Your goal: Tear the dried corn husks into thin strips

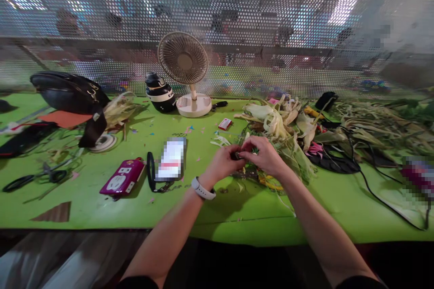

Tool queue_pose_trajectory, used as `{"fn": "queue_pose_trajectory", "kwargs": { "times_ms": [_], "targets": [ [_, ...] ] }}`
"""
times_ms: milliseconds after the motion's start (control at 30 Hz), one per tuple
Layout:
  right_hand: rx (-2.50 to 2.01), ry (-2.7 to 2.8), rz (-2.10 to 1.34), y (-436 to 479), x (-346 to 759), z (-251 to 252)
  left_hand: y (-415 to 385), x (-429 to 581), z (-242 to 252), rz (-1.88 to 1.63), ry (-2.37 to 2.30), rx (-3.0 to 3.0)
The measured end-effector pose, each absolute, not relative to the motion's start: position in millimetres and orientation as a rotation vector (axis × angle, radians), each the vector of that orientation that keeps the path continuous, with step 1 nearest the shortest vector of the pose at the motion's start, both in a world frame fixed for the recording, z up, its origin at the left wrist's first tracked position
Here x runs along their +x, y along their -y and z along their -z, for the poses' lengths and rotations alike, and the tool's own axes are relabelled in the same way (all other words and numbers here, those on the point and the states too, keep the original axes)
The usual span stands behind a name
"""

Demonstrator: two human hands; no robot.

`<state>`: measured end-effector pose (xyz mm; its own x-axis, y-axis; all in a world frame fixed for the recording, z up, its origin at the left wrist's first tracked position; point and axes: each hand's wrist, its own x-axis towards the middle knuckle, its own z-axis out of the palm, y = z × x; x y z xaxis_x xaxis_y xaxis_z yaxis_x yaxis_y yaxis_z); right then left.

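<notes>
Pinch from both sides around a small dark piece (pixel 238 155), held low over the green table (pixel 217 226), just in front of the heap of pale husks (pixel 273 117); left hand (pixel 222 163) curled, thumb and fingertips pressed together on the piece; right hand (pixel 262 151) arched in from the opposite side, thumb and forefinger pinching at the same spot; exact shape of the piece impossible to tell, being tiny and mostly covered by the fingers.

Best handled, by the look of it, with one hand as a steady clamp and the other for small adjustments; grip firm at the very tips, never squeezed hard enough to flick the piece away; forearms low for steadiness, and the wristwatch (pixel 203 189) clear of loose strands; fingertips parted a little now and then for a proper look; slow work over the bare patch of table rather than over the leaves, given the risk of a drop into the tangle beside the yellow strip (pixel 273 183).

Worth watching, too, the white fan (pixel 183 61) behind; running or not, impossible to tell; with any draught, light scraps liable to drift; phone (pixel 171 159) and purple power block (pixel 122 178) well off to the left, safely out of elbow range.
</notes>
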<state>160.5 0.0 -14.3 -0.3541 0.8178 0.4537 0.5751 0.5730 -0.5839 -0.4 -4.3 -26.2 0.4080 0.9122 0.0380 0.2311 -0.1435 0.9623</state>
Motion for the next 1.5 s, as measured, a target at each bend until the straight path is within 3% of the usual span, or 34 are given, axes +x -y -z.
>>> {"fn": "queue_pose_trajectory", "kwargs": {
  "times_ms": [300, 567, 833, 967, 1500],
  "targets": [
    [-1.091, 1.987, -0.559, -5, 173, 9, -5, -14, 28, -0.732, -0.683, 1.118],
    [-1.142, 1.941, -0.430, -3, 170, 9, -3, -11, 27, -0.794, -0.672, 1.164],
    [-1.186, 1.482, -0.548, -6, 171, 12, -1, -7, 25, -0.941, -0.718, 1.215],
    [-1.231, 1.546, -0.610, -7, 168, 15, 1, -4, 26, -0.953, -0.737, 1.294],
    [-1.182, 1.380, -0.166, -6, 177, 13, 3, -3, 32, -0.979, -0.849, 1.449]
  ]
}}
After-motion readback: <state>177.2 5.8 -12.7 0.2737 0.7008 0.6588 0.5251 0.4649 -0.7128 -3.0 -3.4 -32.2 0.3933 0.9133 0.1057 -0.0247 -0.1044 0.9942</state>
